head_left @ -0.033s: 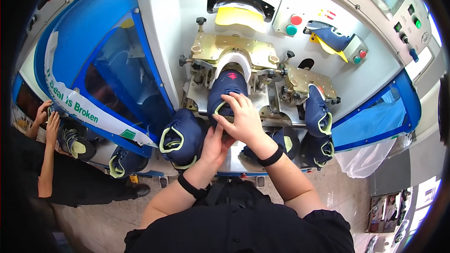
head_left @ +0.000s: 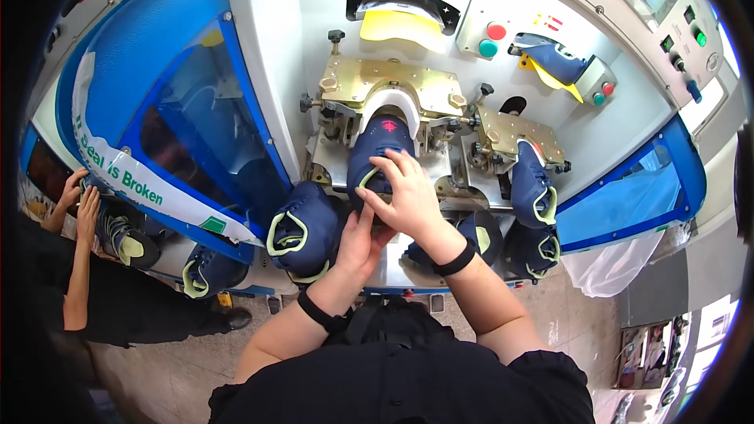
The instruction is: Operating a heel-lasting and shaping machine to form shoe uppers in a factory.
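A navy shoe upper (head_left: 381,145) with a lime lining and a red mark points toe-first into the white curved pad (head_left: 394,100) of a brass-coloured machine clamp (head_left: 342,82). My right hand (head_left: 408,196) lies over its opening, with fingers and thumb bent around the collar. Lower down, my left hand (head_left: 361,245) grips the heel end from below, its fingertips partly hidden by the right hand and the shoe. Another navy upper (head_left: 532,184) sits in the second clamp (head_left: 514,137) on the right.
Several navy shoe uppers stand along the front ledge, including one left of my hands (head_left: 302,224) and one at right (head_left: 534,251). A blue-framed door (head_left: 184,110) bounds the left. Red and green buttons (head_left: 488,49) sit on the back wall. Another person's hands (head_left: 86,212) hold a shoe at far left.
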Tool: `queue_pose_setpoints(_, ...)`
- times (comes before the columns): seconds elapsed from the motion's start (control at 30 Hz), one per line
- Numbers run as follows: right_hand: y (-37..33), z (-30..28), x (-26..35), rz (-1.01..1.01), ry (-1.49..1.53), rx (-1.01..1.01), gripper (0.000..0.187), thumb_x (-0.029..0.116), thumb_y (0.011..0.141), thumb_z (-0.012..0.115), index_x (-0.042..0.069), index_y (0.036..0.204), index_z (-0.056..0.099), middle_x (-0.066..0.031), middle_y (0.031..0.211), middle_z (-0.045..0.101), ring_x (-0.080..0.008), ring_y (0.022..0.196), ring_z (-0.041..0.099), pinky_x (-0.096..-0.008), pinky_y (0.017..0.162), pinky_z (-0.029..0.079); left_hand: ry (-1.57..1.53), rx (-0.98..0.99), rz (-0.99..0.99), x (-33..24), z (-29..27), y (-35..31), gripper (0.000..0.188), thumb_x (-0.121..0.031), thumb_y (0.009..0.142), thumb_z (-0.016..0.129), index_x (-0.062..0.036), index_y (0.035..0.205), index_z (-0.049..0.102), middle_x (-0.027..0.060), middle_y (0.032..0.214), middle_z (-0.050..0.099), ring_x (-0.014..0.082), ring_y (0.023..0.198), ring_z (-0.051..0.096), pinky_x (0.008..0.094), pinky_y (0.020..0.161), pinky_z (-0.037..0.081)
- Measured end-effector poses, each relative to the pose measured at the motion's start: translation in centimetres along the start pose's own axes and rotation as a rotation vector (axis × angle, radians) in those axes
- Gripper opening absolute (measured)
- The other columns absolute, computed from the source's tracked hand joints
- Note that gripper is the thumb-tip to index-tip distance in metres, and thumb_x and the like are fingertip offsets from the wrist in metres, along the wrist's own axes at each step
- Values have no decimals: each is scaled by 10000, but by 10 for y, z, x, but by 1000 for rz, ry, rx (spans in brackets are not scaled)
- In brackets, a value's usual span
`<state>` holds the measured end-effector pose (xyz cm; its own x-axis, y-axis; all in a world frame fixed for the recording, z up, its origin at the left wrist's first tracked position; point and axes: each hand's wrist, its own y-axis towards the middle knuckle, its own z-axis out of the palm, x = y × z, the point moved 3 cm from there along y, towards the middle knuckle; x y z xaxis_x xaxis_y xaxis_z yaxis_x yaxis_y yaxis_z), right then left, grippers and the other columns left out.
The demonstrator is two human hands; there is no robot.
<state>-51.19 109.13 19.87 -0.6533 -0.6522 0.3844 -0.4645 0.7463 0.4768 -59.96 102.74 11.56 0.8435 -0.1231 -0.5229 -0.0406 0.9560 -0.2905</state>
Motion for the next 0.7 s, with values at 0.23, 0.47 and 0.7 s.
queue_pose_setpoints(0.23, 18, 10, -18, 134, -81, 310, 825, 671, 865, 521, 44, 1399, 468, -232, 1491, 382, -380, 1410, 327, -575, 1105, 290, 88, -54, -45, 8, -10, 8, 437, -460, 972, 540, -119, 1241, 490, 47, 1104, 585, 196, 920, 631, 362, 809, 546)
queue_pose_setpoints(0.47, 17, 11, -15, 150, -184, 393, 835, 660, 877, 517, 63, 1450, 407, -209, 1538, 317, -341, 1445, 273, -550, 1136, 253, 33, -77, -48, 17, -22, 11, 423, -439, 974, 543, -95, 1212, 481, 66, 1030, 596, 200, 829, 645, 336, 756, 568)
queue_pose_setpoints(0.7, 13, 12, -12, 116, -219, 402, 841, 657, 879, 514, 55, 1453, 390, -220, 1533, 318, -344, 1444, 275, -566, 1129, 256, -1, -73, -30, 22, -28, 5, 401, -434, 970, 554, -105, 1185, 475, 48, 1029, 620, 183, 833, 637, 327, 762, 568)
